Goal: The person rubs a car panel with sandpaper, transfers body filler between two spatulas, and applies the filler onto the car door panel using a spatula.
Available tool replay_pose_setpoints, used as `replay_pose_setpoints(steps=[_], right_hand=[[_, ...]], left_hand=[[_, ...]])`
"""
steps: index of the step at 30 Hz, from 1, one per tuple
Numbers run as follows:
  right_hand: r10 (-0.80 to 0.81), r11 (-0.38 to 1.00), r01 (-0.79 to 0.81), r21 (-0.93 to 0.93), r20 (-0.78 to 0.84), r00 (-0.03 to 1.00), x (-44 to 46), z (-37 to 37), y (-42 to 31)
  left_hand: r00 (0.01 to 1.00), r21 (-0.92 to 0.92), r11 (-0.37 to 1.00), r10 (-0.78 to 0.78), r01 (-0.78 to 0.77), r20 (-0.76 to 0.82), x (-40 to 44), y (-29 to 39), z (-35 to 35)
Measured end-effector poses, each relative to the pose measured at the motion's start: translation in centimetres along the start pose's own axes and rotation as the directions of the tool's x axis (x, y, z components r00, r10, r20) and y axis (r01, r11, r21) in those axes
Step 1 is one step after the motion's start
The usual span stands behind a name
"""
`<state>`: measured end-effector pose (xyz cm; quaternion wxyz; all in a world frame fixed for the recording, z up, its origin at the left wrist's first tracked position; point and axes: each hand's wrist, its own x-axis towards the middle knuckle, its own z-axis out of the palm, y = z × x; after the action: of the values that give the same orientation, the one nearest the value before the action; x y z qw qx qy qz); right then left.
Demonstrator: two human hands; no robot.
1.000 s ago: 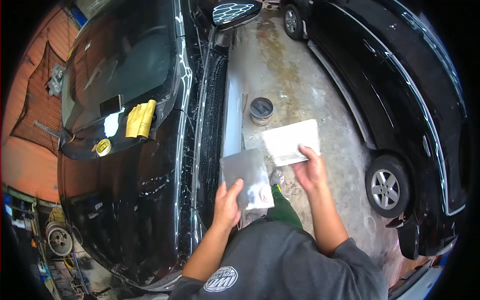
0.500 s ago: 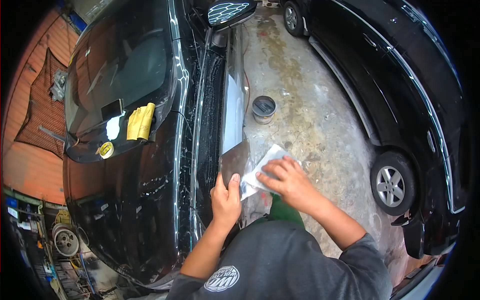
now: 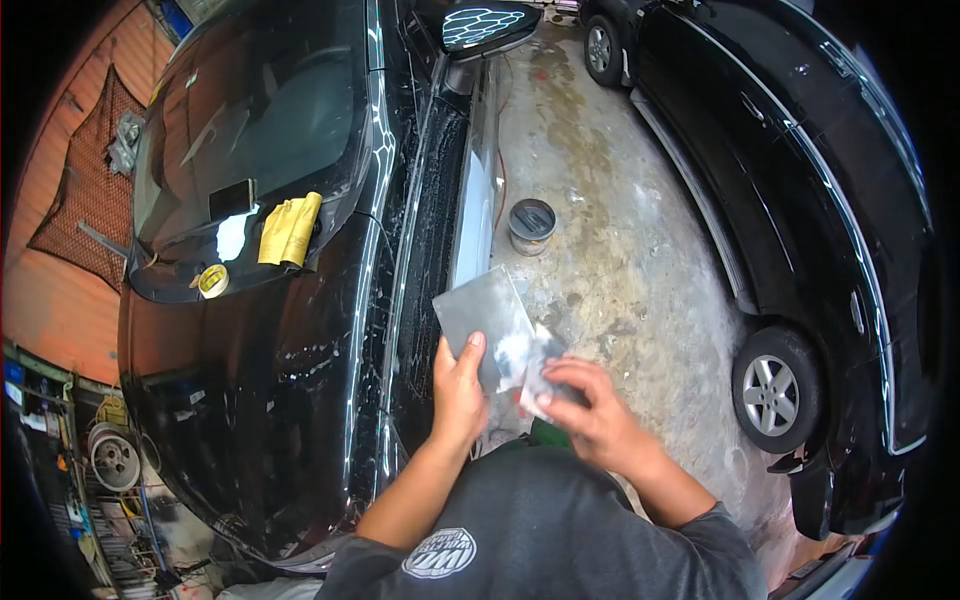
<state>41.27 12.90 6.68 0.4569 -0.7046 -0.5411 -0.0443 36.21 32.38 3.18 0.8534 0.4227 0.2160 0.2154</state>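
Left hand (image 3: 460,395) grips the plate (image 3: 478,305); right hand's (image 3: 592,412) fingers (image 3: 584,378) pinch the cloth (image 3: 534,394) at the plate's four o'clock side; from the plate, tin (image 3: 532,228) at one o'clock, yellow paper (image 3: 288,232) at ten.

This is a car repair workshop: one black car (image 3: 240,400) bears a tape roll (image 3: 213,281), another black car (image 3: 790,190) stands alongside on stained concrete floor (image 3: 640,240), and a wheel (image 3: 115,458) sits amid clutter.
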Motion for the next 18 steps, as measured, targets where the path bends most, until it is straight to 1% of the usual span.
replay_pose_setpoints(steps=[1, 2, 3, 5, 6, 8, 9, 10, 11, 12, 13, 14, 15, 16, 18], right_hand=[[-0.053, 0.999, 0.053, -0.009, -0.011, 0.999, 0.3, 0.2, -0.5], [-0.042, 0.999, 0.042, -0.022, -0.015, 0.999, -0.1, 1.0, -0.1], [-0.002, 0.999, 0.001, -0.039, -0.008, 1.000, -0.6, 1.6, 0.6], [0.078, 0.995, -0.077, -0.071, 0.010, 0.997, -1.6, 2.5, 2.4], [0.147, 0.983, -0.140, -0.114, 0.056, 0.987, -2.4, 2.6, 3.2], [0.284, 0.945, -0.252, -0.209, 0.138, 0.949, -4.3, 2.4, 5.1], [0.336, 0.941, -0.330, -0.073, 0.101, 0.936, -5.1, 2.8, 5.8], [0.393, 0.915, -0.397, 0.065, 0.071, 0.917, -6.0, 3.2, 6.4], [0.447, 0.871, -0.448, 0.202, 0.055, 0.893, -6.4, 3.6, 7.0], [0.530, 0.811, -0.470, 0.349, -0.098, 0.842, -6.7, 4.3, 7.3], [0.656, 0.617, -0.454, 0.643, -0.101, 0.748, -5.9, 4.3, 6.8], [0.764, 0.360, -0.351, 0.864, -0.058, 0.642, -4.3, 3.8, 6.1], [0.842, 0.077, -0.170, 0.982, 0.027, 0.540, -2.7, 3.2, 5.4], [0.828, 0.023, -0.111, 0.994, 0.044, 0.559, -1.6, 2.7, 4.6], [0.793, -0.013, -0.092, 0.996, 0.066, 0.606, -2.6, 2.0, 3.9]], left_hand=[[0.999, -0.051, 0.999, -0.008, 0.006, -0.042, -0.7, 0.1, 0.9], [0.998, -0.077, 0.997, -0.026, 0.021, -0.058, -0.9, -0.2, 0.7], [0.996, -0.103, 0.994, -0.045, 0.037, -0.075, -1.1, -0.5, 0.4], [0.995, -0.050, 0.999, -0.026, 0.021, -0.094, -1.1, -2.0, -1.0], [0.994, -0.023, 1.000, -0.016, 0.014, -0.105, -1.2, -2.5, -1.6], [0.991, -0.141, 0.985, -0.108, 0.096, -0.081, -1.9, -1.0, -0.8], [0.986, -0.195, 0.971, -0.155, 0.140, -0.063, -2.4, 0.0, -0.4], [0.984, -0.230, 0.958, -0.176, 0.171, -0.002, -2.6, 0.8, -0.2], [0.970, -0.212, 0.947, -0.240, 0.242, 0.037, -2.4, 0.7, -0.3], [0.950, -0.195, 0.930, -0.303, 0.312, 0.075, -2.4, 0.4, -0.5], [0.923, -0.169, 0.908, -0.367, 0.382, 0.114, -2.3, -0.1, -0.7], [0.900, -0.106, 0.896, -0.419, 0.431, 0.117, -2.3, -1.0, -0.7], [0.890, -0.099, 0.888, -0.436, 0.449, 0.134, -2.4, -1.9, -0.7], [0.911, -0.091, 0.907, -0.403, 0.411, 0.090, -2.3, -3.0, -0.7], [0.941, -0.087, 0.938, -0.338, 0.337, 0.000, -0.9, -4.0, -1.8]])
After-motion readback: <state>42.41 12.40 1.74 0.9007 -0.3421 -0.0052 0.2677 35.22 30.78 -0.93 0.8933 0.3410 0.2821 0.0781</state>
